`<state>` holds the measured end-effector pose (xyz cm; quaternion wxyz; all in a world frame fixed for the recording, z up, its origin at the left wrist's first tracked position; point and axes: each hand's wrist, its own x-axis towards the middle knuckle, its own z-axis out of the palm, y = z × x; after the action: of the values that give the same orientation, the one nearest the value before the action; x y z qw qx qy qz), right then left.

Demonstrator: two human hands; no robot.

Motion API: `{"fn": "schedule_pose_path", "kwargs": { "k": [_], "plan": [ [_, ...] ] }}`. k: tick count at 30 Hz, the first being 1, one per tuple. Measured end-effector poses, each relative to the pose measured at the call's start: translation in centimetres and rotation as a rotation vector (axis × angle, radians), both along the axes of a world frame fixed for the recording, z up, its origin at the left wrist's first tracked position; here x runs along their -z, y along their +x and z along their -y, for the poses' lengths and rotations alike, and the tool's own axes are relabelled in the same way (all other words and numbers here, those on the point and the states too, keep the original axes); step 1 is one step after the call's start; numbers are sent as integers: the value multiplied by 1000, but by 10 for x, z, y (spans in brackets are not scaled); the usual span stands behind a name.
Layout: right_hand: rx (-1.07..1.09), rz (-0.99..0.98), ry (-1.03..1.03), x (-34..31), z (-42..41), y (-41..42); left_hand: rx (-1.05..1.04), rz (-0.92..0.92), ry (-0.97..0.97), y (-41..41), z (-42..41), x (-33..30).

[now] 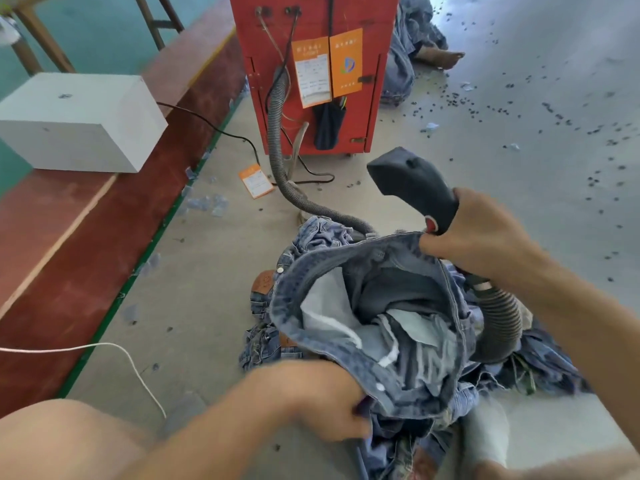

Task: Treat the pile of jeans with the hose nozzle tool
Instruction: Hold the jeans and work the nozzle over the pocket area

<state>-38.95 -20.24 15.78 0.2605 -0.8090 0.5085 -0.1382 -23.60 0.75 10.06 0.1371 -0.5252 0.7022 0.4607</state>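
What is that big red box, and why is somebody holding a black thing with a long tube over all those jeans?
The picture comes from a camera worn on a person's head, looking down at their own hands. The red box is a machine on the floor. A grey ribbed hose runs from it to the black nozzle tool. The right hand holds that tool and also pinches the waistband of the open jeans. The left hand grips the near edge, so the waist is held open. More jeans lie beneath in a pile on the floor.
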Motion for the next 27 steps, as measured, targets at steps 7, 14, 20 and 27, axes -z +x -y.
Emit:
{"fn": "schedule_pose_path", "kwargs": {
  "k": [7,14,20,27],
  "plan": [
    [-117,125,286,-11,-1,-8,-597,239,-319,103,29,-23],
    [-161,198,423,-7,2,-7,-736,-315,-493,64,65,7],
    [-130,175,468,-11,19,-19,-879,-765,-75,66,60,-5],
    [-167,177,523,-7,27,-23,-990,-760,-45,67,67,-8]
  ]
}}
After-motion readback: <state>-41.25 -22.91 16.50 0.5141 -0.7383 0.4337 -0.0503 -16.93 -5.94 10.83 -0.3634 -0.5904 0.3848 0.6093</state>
